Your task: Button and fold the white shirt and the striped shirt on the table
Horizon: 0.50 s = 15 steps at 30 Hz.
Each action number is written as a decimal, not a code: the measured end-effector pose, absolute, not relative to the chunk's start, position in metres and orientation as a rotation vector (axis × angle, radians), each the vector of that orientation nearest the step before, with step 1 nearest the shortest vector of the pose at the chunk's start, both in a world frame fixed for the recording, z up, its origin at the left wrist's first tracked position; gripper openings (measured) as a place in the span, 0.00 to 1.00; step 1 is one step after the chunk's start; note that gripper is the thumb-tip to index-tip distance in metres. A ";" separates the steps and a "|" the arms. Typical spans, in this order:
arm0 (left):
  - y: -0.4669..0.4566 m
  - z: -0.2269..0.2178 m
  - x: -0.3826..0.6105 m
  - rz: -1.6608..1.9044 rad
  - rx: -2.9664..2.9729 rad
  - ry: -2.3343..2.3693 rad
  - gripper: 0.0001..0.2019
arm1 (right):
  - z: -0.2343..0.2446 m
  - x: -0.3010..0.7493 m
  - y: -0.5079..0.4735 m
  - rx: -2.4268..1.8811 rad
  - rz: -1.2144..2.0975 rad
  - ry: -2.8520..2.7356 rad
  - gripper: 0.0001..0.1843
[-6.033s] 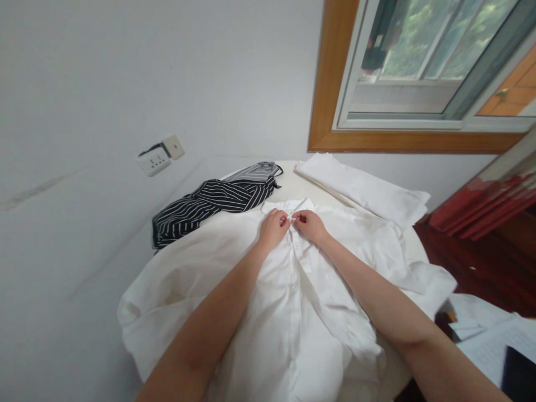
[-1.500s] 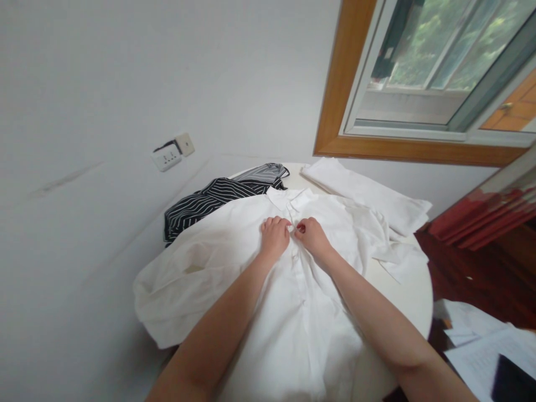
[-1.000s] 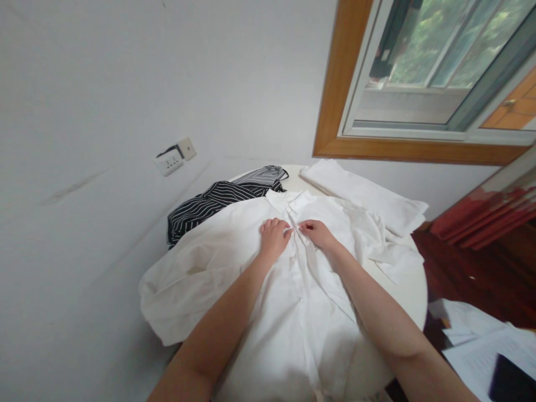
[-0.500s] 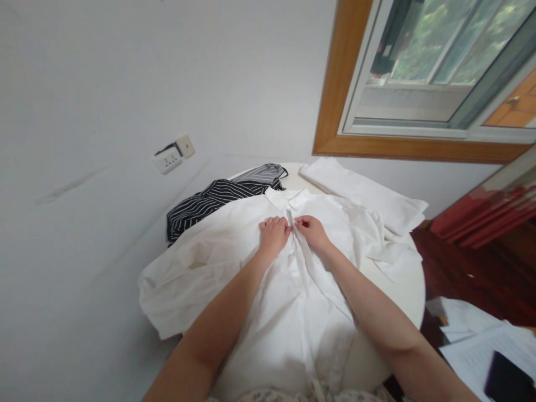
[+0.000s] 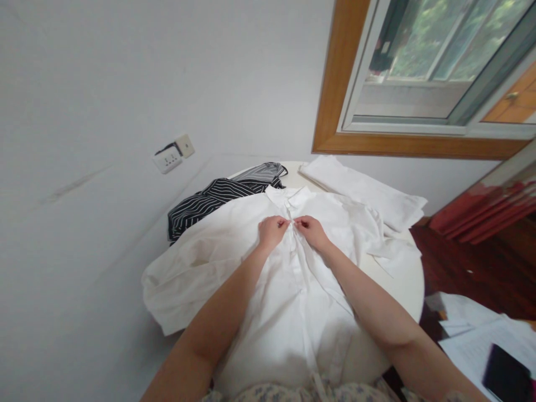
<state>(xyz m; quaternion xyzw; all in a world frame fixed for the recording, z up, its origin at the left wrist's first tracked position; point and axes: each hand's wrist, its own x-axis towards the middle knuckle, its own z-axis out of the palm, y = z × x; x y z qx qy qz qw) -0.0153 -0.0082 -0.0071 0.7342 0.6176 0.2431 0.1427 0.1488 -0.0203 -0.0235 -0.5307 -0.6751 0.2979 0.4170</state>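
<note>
A white long-sleeved shirt [image 5: 234,234] lies spread front up, its collar toward the wall and one sleeve out to the left. My left hand [image 5: 273,231] pinches the front edge just below the collar. Facing it, my right hand [image 5: 310,230] pinches the other front edge, fingertips almost meeting those of the left. Any button between the fingers is too small to make out. Below the hands the front opening runs down toward my body in loose folds.
Behind the shirt lie a black-and-white striped garment [image 5: 213,198] and a folded white cloth [image 5: 364,190] on the round white table [image 5: 408,279]. Papers [image 5: 481,335] and a dark flat object [image 5: 506,374] are at lower right. A wall socket [image 5: 168,159] is at left.
My left hand has gone from lying with its fingers spread on the shirt to pinching its edge. My right hand stays in nearly the same place, still pinching.
</note>
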 end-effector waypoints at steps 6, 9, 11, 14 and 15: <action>-0.010 -0.006 -0.015 0.690 2.153 1.802 0.13 | -0.023 0.149 -0.020 -1.338 0.748 -1.729 0.14; -0.010 -0.006 -0.015 0.690 2.155 1.800 0.13 | -0.022 0.148 -0.021 -1.336 0.769 -1.726 0.14; -0.011 -0.005 -0.015 0.686 2.154 1.799 0.13 | -0.021 0.147 -0.021 -1.339 0.773 -1.728 0.15; -0.011 -0.004 -0.015 0.658 2.165 1.807 0.13 | -0.022 0.145 -0.021 -1.357 0.772 -1.731 0.15; -0.011 -0.003 -0.015 0.644 2.172 1.814 0.13 | -0.022 0.145 -0.020 -1.361 0.768 -1.732 0.15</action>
